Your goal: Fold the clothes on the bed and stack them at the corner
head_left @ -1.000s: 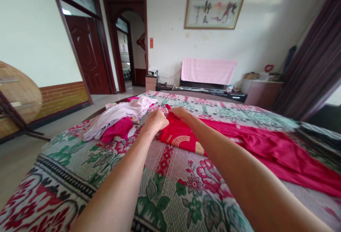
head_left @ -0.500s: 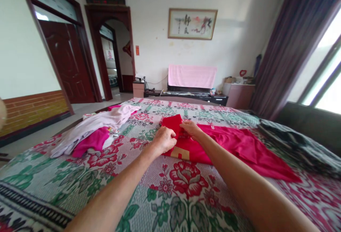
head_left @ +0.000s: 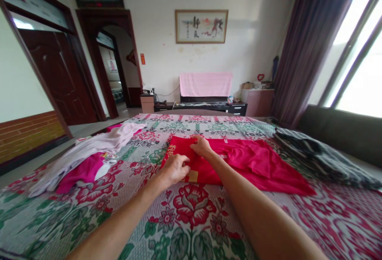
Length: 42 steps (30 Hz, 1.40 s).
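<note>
A red garment (head_left: 247,160) with pale printed marks lies spread across a floral bed cover (head_left: 191,216). My left hand (head_left: 174,167) rests on the garment's left end with its fingers curled, pinching the cloth near a tan patch. Just beyond it, my right hand (head_left: 202,146) grips the upper edge of the same garment, fingers bent over the fabric. Both forearms reach out from the bottom of the view.
A heap of white and magenta clothes (head_left: 86,156) lies at the left of the bed. A dark striped blanket (head_left: 316,156) is bunched at the right by a dark sofa back. Beyond stand a low cabinet with a pink towel (head_left: 205,85), dark wooden doors and purple curtains.
The view has swung right, so the garment sits nearer the middle. Both hands have stayed on its left end and the cloth there now lies flatter and more spread.
</note>
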Each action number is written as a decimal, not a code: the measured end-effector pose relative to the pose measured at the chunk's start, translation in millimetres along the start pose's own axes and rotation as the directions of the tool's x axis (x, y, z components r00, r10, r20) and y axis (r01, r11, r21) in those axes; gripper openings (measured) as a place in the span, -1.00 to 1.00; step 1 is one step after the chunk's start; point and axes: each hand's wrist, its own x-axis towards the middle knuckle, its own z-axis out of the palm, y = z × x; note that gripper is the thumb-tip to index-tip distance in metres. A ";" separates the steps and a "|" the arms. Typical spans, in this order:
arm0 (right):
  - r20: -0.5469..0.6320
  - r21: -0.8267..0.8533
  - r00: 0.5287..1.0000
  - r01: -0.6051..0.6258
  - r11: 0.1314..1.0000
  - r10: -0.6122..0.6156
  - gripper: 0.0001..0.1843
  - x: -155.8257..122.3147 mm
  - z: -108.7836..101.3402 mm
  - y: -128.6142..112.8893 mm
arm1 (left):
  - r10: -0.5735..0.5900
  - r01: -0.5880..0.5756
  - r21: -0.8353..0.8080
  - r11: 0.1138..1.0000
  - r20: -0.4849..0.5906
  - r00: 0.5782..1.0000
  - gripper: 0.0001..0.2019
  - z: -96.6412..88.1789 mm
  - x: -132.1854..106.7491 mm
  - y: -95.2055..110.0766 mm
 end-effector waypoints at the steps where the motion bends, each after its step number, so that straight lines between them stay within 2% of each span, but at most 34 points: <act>1: -0.007 -0.005 1.000 0.001 1.000 -0.002 -0.41 1.2 -1.5 2.0 | 0.005 -0.005 -0.009 1.000 -0.002 1.000 -0.65 0.6 -0.1 1.6; 4: -0.014 0.001 0.999 0.032 0.999 -0.032 -0.38 6.8 -3.8 9.8 | 0.016 -0.017 -0.042 0.999 -0.007 1.000 -0.63 1.3 -0.6 6.2; 10: -0.038 0.028 0.984 0.173 0.984 -0.172 -0.40 13.5 -3.8 22.0 | 0.036 -0.035 -0.049 0.998 0.027 0.999 -0.59 -0.3 -3.2 12.3; 15: -0.050 -0.058 0.994 0.092 0.994 -0.095 -0.37 9.8 -6.4 23.2 | 0.085 -0.079 -0.128 0.989 0.044 0.995 -0.62 -6.4 -3.4 12.0; 18: -0.055 -0.087 0.997 0.049 0.995 -0.054 -0.38 9.3 -7.6 22.9 | 0.072 -0.080 -0.143 0.987 -0.061 0.996 -0.68 -12.6 0.1 5.3; 22: -0.051 -0.113 0.997 0.059 0.992 -0.065 -0.39 9.6 -9.7 21.3 | -0.029 0.034 0.016 0.999 -0.269 0.963 -0.73 -15.2 7.6 -17.9; 24: -0.035 -0.132 0.996 0.079 0.988 -0.085 -0.42 8.3 -11.5 19.7 | -0.028 0.058 0.095 0.994 -0.288 0.957 -0.72 -12.5 9.5 -32.2; 27: 0.000 -0.191 0.993 0.116 0.975 -0.118 -0.45 4.8 -14.1 17.3 | 0.019 0.020 0.182 0.983 -0.209 0.978 -0.67 -5.5 7.6 -47.4; 30: 0.013 -0.267 0.992 0.124 0.956 -0.125 -0.45 1.4 -15.2 16.7 | 0.031 -0.010 0.231 0.973 -0.087 0.996 -0.58 0.1 1.7 -48.8; 34: -0.088 -0.295 0.987 0.103 0.950 -0.135 -0.47 -1.0 -14.0 19.1 | -0.111 0.096 0.297 0.950 0.034 0.993 -0.39 0.7 -4.9 -38.0; 36: -0.123 -0.295 0.968 0.174 0.940 -0.218 -0.50 -1.9 -12.5 20.8 | -0.180 0.149 0.310 0.939 0.074 0.981 -0.31 -1.5 -6.6 -33.9; 39: -0.055 -0.294 0.935 0.319 0.901 -0.349 -0.54 -3.4 -8.8 22.9 | -0.210 0.170 0.292 0.941 0.110 0.971 -0.23 -6.4 -8.7 -32.9; 42: 0.058 -0.312 0.951 0.308 0.899 -0.305 -0.53 -3.9 -4.5 25.7 | -0.225 0.178 0.287 0.941 0.137 0.965 -0.16 -11.2 -10.7 -35.7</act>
